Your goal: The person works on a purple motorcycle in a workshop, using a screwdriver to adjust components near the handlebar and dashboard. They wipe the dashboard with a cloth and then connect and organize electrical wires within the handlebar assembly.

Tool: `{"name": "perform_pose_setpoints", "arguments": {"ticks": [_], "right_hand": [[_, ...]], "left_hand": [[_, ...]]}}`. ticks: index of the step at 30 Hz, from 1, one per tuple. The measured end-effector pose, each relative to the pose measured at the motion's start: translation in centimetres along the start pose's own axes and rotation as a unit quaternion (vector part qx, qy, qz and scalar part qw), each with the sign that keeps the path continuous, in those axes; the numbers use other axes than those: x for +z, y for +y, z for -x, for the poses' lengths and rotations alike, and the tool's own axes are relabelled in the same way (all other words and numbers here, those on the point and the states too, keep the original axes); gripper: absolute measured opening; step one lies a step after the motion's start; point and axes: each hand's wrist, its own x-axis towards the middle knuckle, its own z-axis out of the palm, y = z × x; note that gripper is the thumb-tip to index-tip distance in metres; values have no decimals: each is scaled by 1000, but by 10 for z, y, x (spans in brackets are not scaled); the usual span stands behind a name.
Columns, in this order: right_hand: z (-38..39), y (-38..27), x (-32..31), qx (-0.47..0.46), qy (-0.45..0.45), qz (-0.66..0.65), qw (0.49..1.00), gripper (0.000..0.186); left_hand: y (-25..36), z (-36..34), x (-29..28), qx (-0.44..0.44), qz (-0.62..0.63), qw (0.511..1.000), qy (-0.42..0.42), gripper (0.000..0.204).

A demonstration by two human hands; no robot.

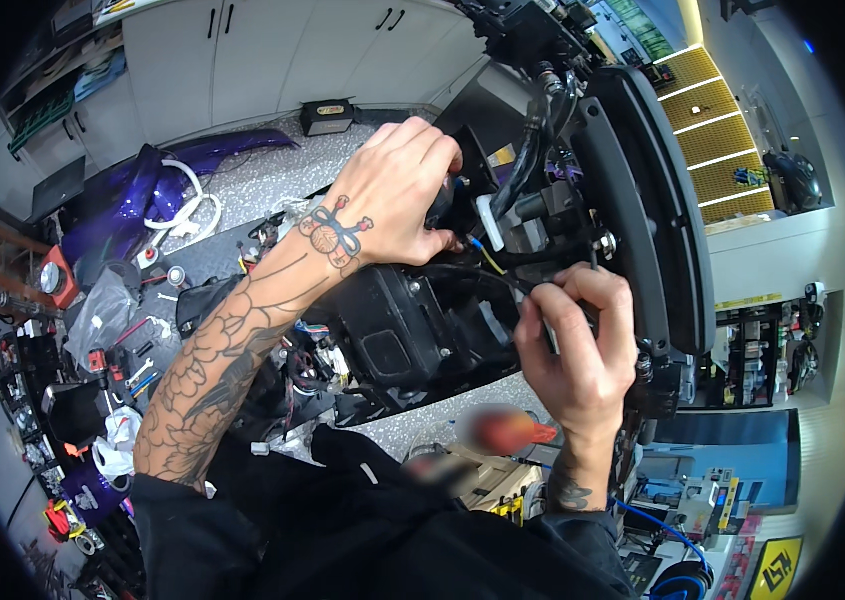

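My left hand (405,192) reaches over the far side of a black machine, fingers curled down among its parts, thumb beside thin wires. What its fingers grip is hidden. A thin blue and yellow wire (488,255) runs just right of that thumb. My right hand (583,345) is closed in a pinch on a thin black cable (503,277), which stretches left across the machine. Between the hands sit a white connector (492,222) and a thick black wiring bundle (526,165). A bolted black box (393,330) lies below my left hand.
A tall black panel (643,200) stands right of my right hand. Purple glossy body panels (128,205) lie at the far left. Nearer, tools and a clear plastic bag (106,315) cover a surface. White cabinets (273,50) line the back, with a small black box (328,117) before them.
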Motion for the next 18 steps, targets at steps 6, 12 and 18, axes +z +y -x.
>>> {"name": "perform_pose_setpoints", "arguments": {"ticks": [6, 12, 18], "right_hand": [[-16, -4, -14, -11, -62, 9, 998, 28], [-29, -13, -20, -3, -151, 42, 988, 24], [-17, -8, -28, 6, -123, -12, 992, 23]], "left_hand": [[0, 3, 3, -1, 3, 1000, 8, 64], [1, 5, 2, -18, 7, 1000, 5, 65], [5, 8, -3, -47, -12, 998, -36, 66]]}}
